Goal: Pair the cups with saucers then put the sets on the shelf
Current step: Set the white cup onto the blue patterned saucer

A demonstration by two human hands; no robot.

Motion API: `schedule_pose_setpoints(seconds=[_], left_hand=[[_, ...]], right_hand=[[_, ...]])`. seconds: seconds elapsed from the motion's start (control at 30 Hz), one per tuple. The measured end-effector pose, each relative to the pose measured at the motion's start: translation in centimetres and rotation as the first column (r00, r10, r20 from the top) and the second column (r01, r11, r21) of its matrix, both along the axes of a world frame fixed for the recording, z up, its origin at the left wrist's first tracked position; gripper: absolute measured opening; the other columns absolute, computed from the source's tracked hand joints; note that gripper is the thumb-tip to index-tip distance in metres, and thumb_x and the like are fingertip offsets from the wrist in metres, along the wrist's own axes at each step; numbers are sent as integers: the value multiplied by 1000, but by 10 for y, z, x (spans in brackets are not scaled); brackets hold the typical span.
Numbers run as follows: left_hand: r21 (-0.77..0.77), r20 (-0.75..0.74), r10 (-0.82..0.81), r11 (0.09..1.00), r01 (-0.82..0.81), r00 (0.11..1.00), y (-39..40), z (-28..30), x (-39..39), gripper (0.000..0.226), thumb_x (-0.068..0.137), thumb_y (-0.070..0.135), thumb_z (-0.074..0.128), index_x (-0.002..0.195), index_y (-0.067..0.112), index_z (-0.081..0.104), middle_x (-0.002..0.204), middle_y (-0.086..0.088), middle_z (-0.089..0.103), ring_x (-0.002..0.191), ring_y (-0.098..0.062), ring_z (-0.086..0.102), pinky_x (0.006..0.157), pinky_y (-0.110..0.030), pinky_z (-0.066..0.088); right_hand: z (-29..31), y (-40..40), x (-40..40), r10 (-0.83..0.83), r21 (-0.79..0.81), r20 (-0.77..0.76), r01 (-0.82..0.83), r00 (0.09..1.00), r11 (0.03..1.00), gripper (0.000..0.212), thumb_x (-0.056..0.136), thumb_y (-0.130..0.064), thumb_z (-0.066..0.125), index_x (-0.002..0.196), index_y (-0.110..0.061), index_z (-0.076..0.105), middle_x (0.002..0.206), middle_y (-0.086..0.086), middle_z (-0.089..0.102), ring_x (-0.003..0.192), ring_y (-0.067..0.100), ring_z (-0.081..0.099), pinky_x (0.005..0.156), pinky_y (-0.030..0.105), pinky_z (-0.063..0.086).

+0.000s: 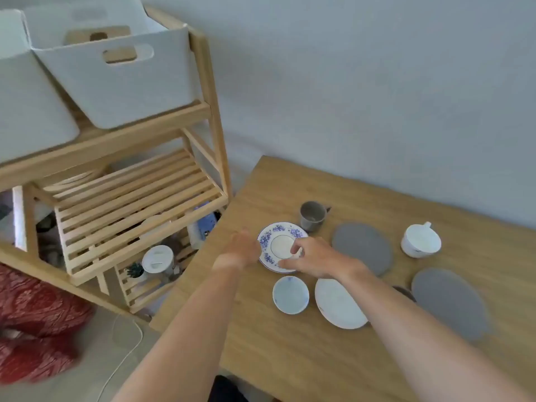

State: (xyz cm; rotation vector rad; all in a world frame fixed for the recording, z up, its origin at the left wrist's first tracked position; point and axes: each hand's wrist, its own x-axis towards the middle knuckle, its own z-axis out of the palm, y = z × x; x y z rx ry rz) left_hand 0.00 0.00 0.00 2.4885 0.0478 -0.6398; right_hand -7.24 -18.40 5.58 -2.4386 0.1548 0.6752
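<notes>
On the wooden table (pixel 290 358) lies a white saucer with blue flowers (pixel 278 242). My right hand (pixel 313 259) grips its near right rim with thumb and fingers. My left hand (pixel 240 249) is blurred at the saucer's left edge, fingers apart. A white cup with blue marks (pixel 290 294) stands in front of the saucer. A plain white saucer (pixel 339 304) lies beside it. A grey cup (pixel 312 216) stands behind the flowered saucer. Two grey saucers (pixel 362 248) (pixel 449 303) and a white cup (pixel 420 240) sit further right. The wooden shelf (pixel 130 187) stands to the left.
White storage bins (pixel 116 71) fill the shelf's top level. The slatted middle level is bare; a white lidded jar (pixel 158 259) and a small plant (pixel 135 269) sit lower down. A red cloth (pixel 34 320) and a white cable (pixel 121 361) lie on the floor.
</notes>
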Motion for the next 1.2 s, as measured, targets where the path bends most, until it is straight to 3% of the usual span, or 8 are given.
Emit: schedule_pose_setpoints(seconds=[0.2,0.33,0.5,0.6,0.7,0.87,1.03,1.2], left_hand=[[-29,-86,17,999,-20,996,-13,-15,7,47,103,15,48,148,6,38,151,-21,44,136,-39,47,103,-44,44],[-57,-66,-18,998,14,998,-16,-27,18,44,97,4,53,141,7,45,144,-18,50,132,-38,50,100,-45,49],[-129,-83,-103,987,92,991,-4,-31,38,39,90,3,60,128,12,54,131,-13,58,122,-36,54,89,-53,60],[-178,-146,-189,971,162,971,11,-26,50,38,89,7,64,123,21,53,128,-7,59,107,-33,67,59,-36,62],[-203,-176,-307,941,271,935,26,-25,59,34,92,11,66,122,24,55,121,-6,64,77,-22,73,46,-23,53],[-261,-225,-348,922,287,910,42,-26,66,25,94,13,70,116,14,58,81,-3,68,56,-12,64,51,-26,54],[-306,-223,-345,913,271,912,43,-27,68,15,93,12,70,106,14,62,80,-3,67,61,-15,65,51,-24,55],[-232,-232,-406,905,355,884,38,-25,72,14,87,16,67,99,17,61,81,-4,68,62,-19,63,58,-30,52]], right_hand=[[-24,16,-50,85,-44,-9,-86,996,995,99,51,-67,83,134,-31,44,128,-12,42,115,14,52,94,37,51],[-48,26,-57,242,-199,55,-227,969,953,86,63,-46,82,135,-26,39,131,-4,41,114,24,57,87,42,55],[-43,28,-45,-25,-58,228,40,973,998,77,73,-44,78,138,-29,39,127,-13,43,113,16,52,87,33,51],[-34,34,-26,-240,56,275,234,931,971,76,75,-43,81,136,-30,38,122,-14,43,108,11,47,83,27,45],[-36,43,-4,-247,20,285,252,926,968,75,74,-36,82,135,-28,40,122,-13,44,106,9,45,75,21,39],[-55,64,15,-175,-71,316,208,933,976,78,73,-39,80,140,-24,43,130,-3,52,115,18,53,92,30,47],[-71,78,13,-181,-113,384,240,906,964,79,71,-45,76,141,-23,47,126,0,55,113,21,58,92,31,50],[-68,79,5,-179,-107,390,238,903,965,91,76,-45,77,153,-21,35,142,0,51,127,20,50,104,28,38]])
